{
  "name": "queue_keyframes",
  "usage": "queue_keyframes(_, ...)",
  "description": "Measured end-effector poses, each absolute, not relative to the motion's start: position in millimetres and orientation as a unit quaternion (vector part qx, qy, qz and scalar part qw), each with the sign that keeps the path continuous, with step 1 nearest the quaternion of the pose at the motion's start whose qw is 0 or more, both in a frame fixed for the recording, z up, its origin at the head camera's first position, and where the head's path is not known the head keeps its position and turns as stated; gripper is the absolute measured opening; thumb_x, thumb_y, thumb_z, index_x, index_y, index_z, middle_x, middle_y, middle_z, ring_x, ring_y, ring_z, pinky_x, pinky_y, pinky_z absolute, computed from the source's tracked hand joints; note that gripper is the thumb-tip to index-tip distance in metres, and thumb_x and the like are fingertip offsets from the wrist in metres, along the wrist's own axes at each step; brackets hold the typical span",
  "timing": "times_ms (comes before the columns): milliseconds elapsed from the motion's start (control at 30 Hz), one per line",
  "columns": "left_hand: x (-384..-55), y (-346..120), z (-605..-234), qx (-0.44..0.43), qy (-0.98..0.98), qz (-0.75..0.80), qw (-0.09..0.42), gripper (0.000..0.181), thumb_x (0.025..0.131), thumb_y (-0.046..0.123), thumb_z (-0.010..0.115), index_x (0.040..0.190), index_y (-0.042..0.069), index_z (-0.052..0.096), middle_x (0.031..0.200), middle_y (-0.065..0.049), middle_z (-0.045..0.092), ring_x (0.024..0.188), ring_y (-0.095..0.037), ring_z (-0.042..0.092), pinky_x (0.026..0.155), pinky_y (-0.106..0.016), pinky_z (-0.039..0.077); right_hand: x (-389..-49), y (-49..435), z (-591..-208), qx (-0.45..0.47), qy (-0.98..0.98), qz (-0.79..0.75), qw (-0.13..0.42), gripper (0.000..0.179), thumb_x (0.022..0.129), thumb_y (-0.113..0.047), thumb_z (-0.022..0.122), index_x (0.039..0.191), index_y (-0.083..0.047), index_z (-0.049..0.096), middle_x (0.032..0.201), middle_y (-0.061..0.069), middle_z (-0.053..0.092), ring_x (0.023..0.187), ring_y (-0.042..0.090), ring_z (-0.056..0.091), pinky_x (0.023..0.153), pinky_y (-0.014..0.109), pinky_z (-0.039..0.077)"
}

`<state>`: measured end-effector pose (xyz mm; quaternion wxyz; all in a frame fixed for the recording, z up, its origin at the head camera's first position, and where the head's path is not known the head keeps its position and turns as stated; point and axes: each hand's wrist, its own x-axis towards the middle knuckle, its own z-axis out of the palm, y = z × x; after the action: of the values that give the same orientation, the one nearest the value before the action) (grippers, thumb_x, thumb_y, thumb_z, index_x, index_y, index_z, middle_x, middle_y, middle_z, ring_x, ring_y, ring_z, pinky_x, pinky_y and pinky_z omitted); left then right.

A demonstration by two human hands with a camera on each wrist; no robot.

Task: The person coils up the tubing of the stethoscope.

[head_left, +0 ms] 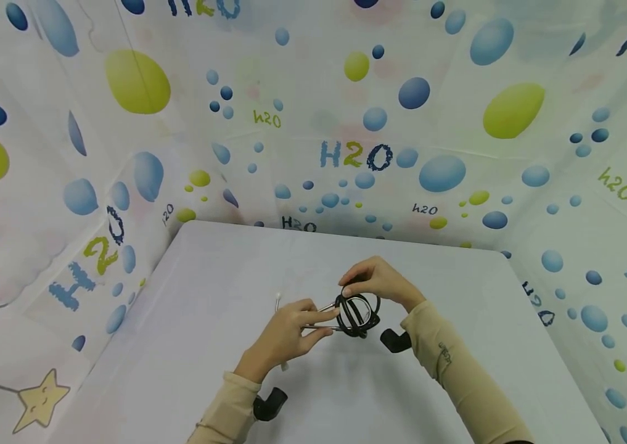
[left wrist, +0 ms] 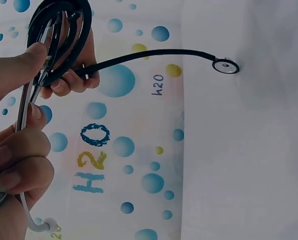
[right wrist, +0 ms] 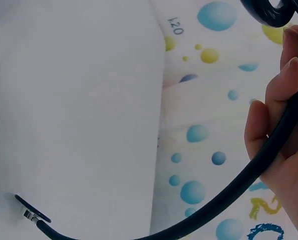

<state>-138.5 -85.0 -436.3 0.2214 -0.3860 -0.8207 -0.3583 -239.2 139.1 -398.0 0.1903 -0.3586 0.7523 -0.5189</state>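
Observation:
A stethoscope is held up above the table between both hands, its black tubing (head_left: 353, 317) wound in loops around the metal ear tubes. My left hand (head_left: 291, 330) grips the ear tubes, thumb and fingers on the metal. A pale ear tip (left wrist: 51, 225) hangs below that hand in the left wrist view. My right hand (head_left: 382, 280) pinches the black tubing at the upper right of the loops. From there a length of tubing (right wrist: 238, 185) runs free to the round chest piece (left wrist: 225, 66), which hangs at the tubing's end.
The white table (head_left: 208, 265) spreads under both hands. Behind and beside it hangs a white cloth (head_left: 302, 92) printed with bubbles and "H2O" lettering. A black wrist-camera mount (head_left: 270, 404) sits at the left cuff, another mount (head_left: 395, 340) at the right.

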Motion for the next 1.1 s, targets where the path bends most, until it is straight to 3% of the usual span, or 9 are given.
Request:
queue_keyframes(367, -139.8, -85.7, -437.2, -0.389, -0.805, -0.377, 0.243, 0.037, 0.075, 0.013, 0.079, 0.11, 0.005, 0.071, 0.071, -0.001, 0.057, 0.057, -0.004, 0.041, 0.052, -0.011, 0.035, -243.6, 143.0, -406.6, -0.35, 0.732, -0.539, 0.226, 0.03, 0.091, -0.012, 0.062, 0.106, 0.014, 0.064, 0.104, 0.023, 0.066, 0.094, 0.013, 0.063, 0.086, 0.033, 0.05)
queue_keyframes(600, -144.6, -89.3, -436.8, -0.386, -0.785, -0.401, 0.272, 0.037, 0.072, 0.006, 0.079, 0.108, 0.002, 0.071, 0.07, 0.0, 0.056, 0.054, -0.004, 0.04, 0.049, -0.009, 0.034, -239.8, 140.9, -421.7, -0.321, 0.714, -0.592, 0.19, 0.037, 0.092, -0.016, 0.061, 0.105, 0.019, 0.061, 0.095, -0.002, 0.07, 0.089, 0.011, 0.065, 0.082, 0.028, 0.052)
queue_keyframes(700, -147.6, -90.4, -436.7, -0.378, -0.78, -0.401, 0.297, 0.037, 0.071, 0.004, 0.08, 0.106, 0.002, 0.072, 0.069, -0.001, 0.057, 0.053, -0.006, 0.04, 0.049, -0.01, 0.035, -235.4, 138.3, -428.4, -0.298, 0.724, -0.6, 0.163, 0.036, 0.092, -0.016, 0.061, 0.103, 0.018, 0.063, 0.089, -0.005, 0.07, 0.082, 0.011, 0.064, 0.076, 0.028, 0.052)
queue_keyframes(900, -149.3, -91.6, -438.2, -0.358, -0.784, -0.401, 0.312, 0.036, 0.07, 0.004, 0.08, 0.104, 0.001, 0.072, 0.068, -0.003, 0.057, 0.052, -0.006, 0.039, 0.048, -0.011, 0.033, -225.5, 133.2, -434.9, -0.246, 0.783, -0.559, 0.117, 0.023, 0.093, -0.012, 0.06, 0.092, 0.008, 0.07, 0.075, -0.001, 0.067, 0.07, 0.014, 0.056, 0.069, 0.031, 0.048)
queue_keyframes(1100, -151.0, -92.1, -440.3, -0.344, -0.788, -0.402, 0.315, 0.037, 0.07, 0.005, 0.081, 0.106, 0.002, 0.072, 0.067, -0.001, 0.056, 0.053, -0.003, 0.035, 0.047, -0.011, 0.031, -217.2, 133.0, -438.5, -0.222, 0.792, -0.558, 0.109, 0.02, 0.094, -0.007, 0.057, 0.093, 0.009, 0.07, 0.079, 0.013, 0.07, 0.073, 0.013, 0.061, 0.073, 0.032, 0.048)
